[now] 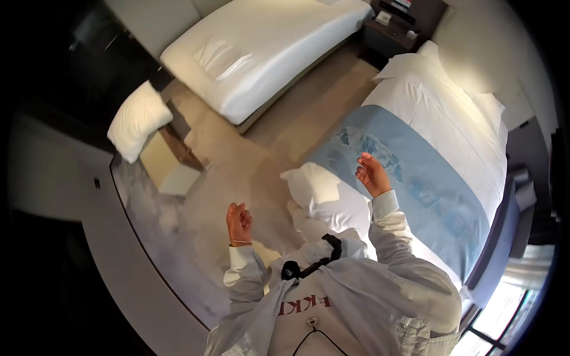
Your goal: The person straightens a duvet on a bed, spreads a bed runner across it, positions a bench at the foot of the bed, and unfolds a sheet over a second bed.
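My left hand (239, 224) is raised over the carpet with its fingers curled in and nothing visible in them. A thin band circles that wrist. My right hand (372, 174) is held up with its fingers bent and partly apart, holding nothing. In the picture it overlaps the blue bed runner (409, 160), which has a mountain print and lies across the white bed (427, 101). White pillows (323, 193) are piled close in front of my body, partly hidden below by my clothing. I cannot tell what supports them.
A second white bed (261, 47) stands at the back, with a dark nightstand (389, 38) between the beds. To the left, a white pillow (139, 118) rests on a box-like stool (169, 160). Carpet (237, 148) runs between them. A window (496, 314) is at lower right.
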`<state>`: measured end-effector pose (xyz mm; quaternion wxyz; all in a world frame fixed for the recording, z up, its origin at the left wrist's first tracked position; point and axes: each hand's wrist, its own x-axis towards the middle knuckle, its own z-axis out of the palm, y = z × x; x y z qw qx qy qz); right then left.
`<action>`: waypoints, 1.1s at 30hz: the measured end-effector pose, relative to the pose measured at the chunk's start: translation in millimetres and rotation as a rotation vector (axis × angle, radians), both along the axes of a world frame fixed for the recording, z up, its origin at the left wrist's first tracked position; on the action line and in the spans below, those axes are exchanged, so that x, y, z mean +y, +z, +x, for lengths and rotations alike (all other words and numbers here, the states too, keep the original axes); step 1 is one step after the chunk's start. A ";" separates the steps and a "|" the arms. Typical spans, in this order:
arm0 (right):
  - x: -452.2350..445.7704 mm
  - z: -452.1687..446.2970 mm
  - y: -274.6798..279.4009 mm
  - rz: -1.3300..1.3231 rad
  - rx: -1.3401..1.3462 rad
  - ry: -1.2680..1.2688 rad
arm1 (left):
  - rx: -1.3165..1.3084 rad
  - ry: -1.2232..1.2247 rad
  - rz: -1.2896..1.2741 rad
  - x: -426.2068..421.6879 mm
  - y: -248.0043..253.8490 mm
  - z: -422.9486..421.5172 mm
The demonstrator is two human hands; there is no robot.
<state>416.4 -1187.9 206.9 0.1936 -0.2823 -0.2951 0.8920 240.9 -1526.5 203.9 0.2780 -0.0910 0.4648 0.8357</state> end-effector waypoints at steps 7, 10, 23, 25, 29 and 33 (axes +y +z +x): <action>80.9 -112.0 -59.8 -0.313 0.161 -0.336 | -0.095 -0.124 0.038 82.0 -0.4 -141.0; 90.4 -158.9 -62.6 -0.290 0.327 -0.406 | -0.100 -0.226 -0.043 125.7 -11.5 -199.9; 61.5 -99.9 -120.7 -0.317 -0.412 -1.196 | 0.044 -1.471 -0.327 513.0 -39.5 -294.3; 38.7 -108.0 -118.2 -0.439 -0.510 -1.352 | 0.193 -1.663 -0.281 553.2 -19.7 -278.4; 7.8 -151.6 -115.2 -0.544 -0.425 -1.683 | 0.318 -1.855 -0.220 637.3 -15.2 -272.3; -1.3 -189.2 -125.3 -0.694 -0.373 -1.824 | 0.396 -2.080 -0.244 685.4 -75.2 -236.2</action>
